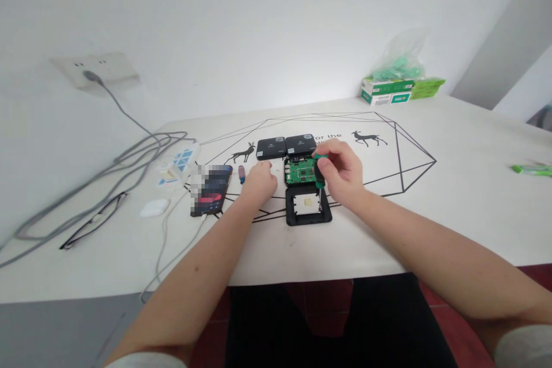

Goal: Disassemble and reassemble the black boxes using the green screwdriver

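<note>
The right hand (342,171) holds a green and black screwdriver (319,169) between the thumb and the bent fingers. The tool stands almost upright, and its shaft goes down to the right side of a black frame (307,221), which lies on the table (371,241). Whether the tip touches there, I cannot tell. Inside the frame is a metal plate (299,206) with a small yellowish square on it.

Directly behind the frame is a green circuit board (295,171) with a black border, and its right part is hidden by the right hand. The left hand (260,183) is at the left of this board, low over the table, with curled fingers; I cannot tell if it keeps something in them.

Behind the board there are two flat black boxes (271,148), side by side. At the left of the left hand lies a short second screwdriver (242,174), and further left a phone (218,190) with a lit screen and a cable. Beyond the phone are a white case (154,207), glasses (94,221) and a white power strip (181,160). At the far right, near the wall, stand green and white boxes (387,89) under a plastic bag (401,60).
</note>
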A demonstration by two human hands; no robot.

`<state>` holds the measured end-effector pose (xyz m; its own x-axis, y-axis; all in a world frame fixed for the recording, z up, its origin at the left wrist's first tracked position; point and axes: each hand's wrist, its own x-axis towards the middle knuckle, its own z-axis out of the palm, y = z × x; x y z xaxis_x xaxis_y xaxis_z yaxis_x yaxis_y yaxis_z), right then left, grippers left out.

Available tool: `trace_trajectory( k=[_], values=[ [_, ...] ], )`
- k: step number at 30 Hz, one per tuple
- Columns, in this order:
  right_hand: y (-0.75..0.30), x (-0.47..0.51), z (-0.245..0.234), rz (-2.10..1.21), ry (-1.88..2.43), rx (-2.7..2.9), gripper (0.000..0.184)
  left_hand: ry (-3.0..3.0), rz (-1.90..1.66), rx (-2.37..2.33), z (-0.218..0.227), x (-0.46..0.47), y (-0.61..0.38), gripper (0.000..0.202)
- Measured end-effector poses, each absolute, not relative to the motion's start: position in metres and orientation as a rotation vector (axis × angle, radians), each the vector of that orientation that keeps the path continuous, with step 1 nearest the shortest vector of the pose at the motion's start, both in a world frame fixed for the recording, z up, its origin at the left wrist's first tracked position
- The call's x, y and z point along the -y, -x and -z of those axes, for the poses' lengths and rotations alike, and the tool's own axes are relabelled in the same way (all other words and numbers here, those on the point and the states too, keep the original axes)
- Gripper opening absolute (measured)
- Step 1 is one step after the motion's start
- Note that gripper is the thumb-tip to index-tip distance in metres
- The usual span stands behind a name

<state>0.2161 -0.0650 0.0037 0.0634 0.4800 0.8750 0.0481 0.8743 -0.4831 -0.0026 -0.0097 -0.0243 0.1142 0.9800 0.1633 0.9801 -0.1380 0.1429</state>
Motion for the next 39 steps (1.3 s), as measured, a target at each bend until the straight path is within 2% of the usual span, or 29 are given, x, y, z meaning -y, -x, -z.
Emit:
trace_trajectory(
  k=[2,6,9,12,15,21,27,31,34,39],
  values=[
    [-0.216,0.064,-0.006,-0.239,0.479,1.502,0.007,2.343,0.321,2.084,0.027,0.008,0.002,0.036],
    [-0.215,0.065,-0.007,-0.203,0.530,1.499,0.015,2.317,0.316,2.105,0.031,0.005,0.000,0.035],
    [-0.215,0.067,-0.007,-0.212,0.501,1.482,0.011,2.276,0.295,2.137,0.031,0.005,-0.001,0.036],
    [-0.216,0.068,-0.005,-0.259,0.463,1.451,0.016,2.251,0.259,2.147,0.033,0.006,-0.004,0.035],
    [-0.215,0.068,-0.005,-0.371,0.434,1.429,0.009,2.248,0.213,2.140,0.034,0.006,-0.007,0.034],
    [-0.205,0.071,-0.007,-0.538,0.448,1.361,0.026,2.253,0.199,2.141,0.035,0.005,-0.007,0.036],
    [-0.202,0.075,-0.003,-0.547,0.483,1.335,0.031,2.239,0.211,2.134,0.037,0.004,-0.006,0.037],
    [-0.206,0.079,0.000,-0.550,0.473,1.384,0.015,2.234,0.218,2.118,0.039,0.004,-0.006,0.038],
    [-0.207,0.081,0.003,-0.618,0.483,1.377,0.022,2.228,0.209,2.113,0.038,0.005,-0.006,0.038],
    [-0.207,0.076,0.005,-0.448,0.504,1.375,0.015,2.235,0.197,2.111,0.038,0.005,-0.007,0.041]
  ],
)
